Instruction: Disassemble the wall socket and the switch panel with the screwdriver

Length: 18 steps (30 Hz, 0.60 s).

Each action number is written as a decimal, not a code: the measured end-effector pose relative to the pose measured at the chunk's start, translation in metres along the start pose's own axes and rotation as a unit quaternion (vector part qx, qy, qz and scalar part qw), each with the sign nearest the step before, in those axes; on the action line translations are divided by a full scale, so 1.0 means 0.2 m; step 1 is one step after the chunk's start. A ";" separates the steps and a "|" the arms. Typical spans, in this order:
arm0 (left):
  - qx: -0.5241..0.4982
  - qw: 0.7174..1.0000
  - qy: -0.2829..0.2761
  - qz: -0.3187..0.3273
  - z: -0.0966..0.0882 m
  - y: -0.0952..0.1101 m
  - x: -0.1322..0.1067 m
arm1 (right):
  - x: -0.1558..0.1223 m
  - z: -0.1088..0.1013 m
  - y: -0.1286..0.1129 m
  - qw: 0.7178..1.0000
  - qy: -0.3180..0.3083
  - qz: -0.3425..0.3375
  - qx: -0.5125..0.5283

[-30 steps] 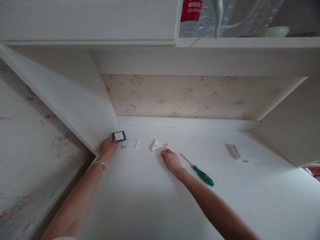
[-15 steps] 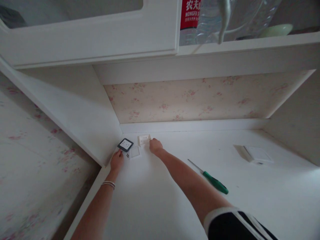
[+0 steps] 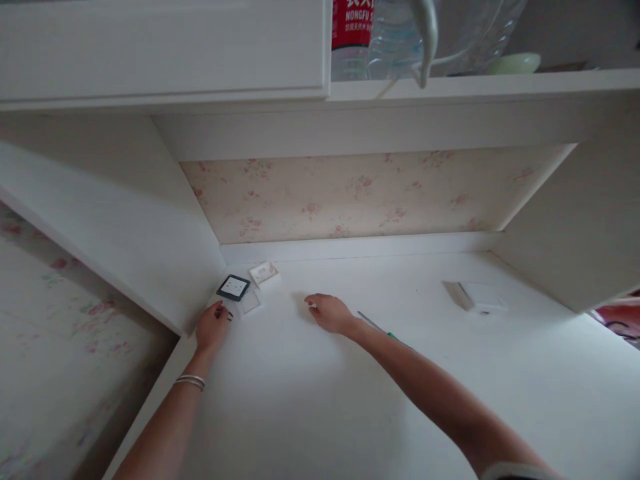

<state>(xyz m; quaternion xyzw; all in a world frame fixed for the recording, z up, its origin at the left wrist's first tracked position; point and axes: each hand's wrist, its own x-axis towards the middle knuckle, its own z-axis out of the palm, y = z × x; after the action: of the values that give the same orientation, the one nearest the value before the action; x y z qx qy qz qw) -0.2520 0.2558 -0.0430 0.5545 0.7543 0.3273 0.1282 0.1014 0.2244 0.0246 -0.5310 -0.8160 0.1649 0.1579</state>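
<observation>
My left hand (image 3: 212, 328) rests on the white desk (image 3: 310, 400) near its left rear corner, fingers curled over small dark screws, just in front of a dark-framed socket plate (image 3: 233, 287). A white square frame (image 3: 249, 303) lies beside that plate, and a white socket box (image 3: 264, 273) sits behind it by the back wall. My right hand (image 3: 327, 312) hovers low over the desk with fingers loosely spread and nothing in them, apart from the box. A green-handled screwdriver (image 3: 373, 323) lies partly hidden behind my right forearm.
A white switch unit (image 3: 477, 296) lies at the right rear of the desk. Flowered wallpaper (image 3: 360, 193) backs the alcove. A shelf above holds a water bottle (image 3: 353, 33), clear containers and a green bowl (image 3: 513, 63). White panels close in both sides.
My right hand carried the white socket box from mid-desk to the back left corner, let it go, and has drawn back to the right. My left hand stayed by the screws.
</observation>
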 end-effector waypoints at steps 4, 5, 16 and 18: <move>-0.015 1.000 0.009 0.005 -0.01 -0.01 -0.02 | -0.36 -0.11 0.18 0.995 0.078 0.062 0.000; -0.022 1.000 0.006 0.006 -0.01 -0.01 -0.02 | -0.43 -0.13 0.22 0.993 0.093 0.074 0.000; -0.043 0.998 0.038 -0.014 -0.03 0.07 -0.08 | -0.89 -0.13 0.60 0.937 0.309 0.163 0.004; -0.032 0.998 0.058 -0.021 -0.07 0.07 -0.12 | -0.93 -0.13 0.61 0.943 0.279 0.180 -0.024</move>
<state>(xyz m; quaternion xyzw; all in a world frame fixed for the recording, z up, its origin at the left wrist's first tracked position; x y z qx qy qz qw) -0.2409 0.2313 -0.0278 0.5142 0.7612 0.3799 0.1084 0.2842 0.1036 -0.0213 -0.6972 -0.6340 0.0162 0.3342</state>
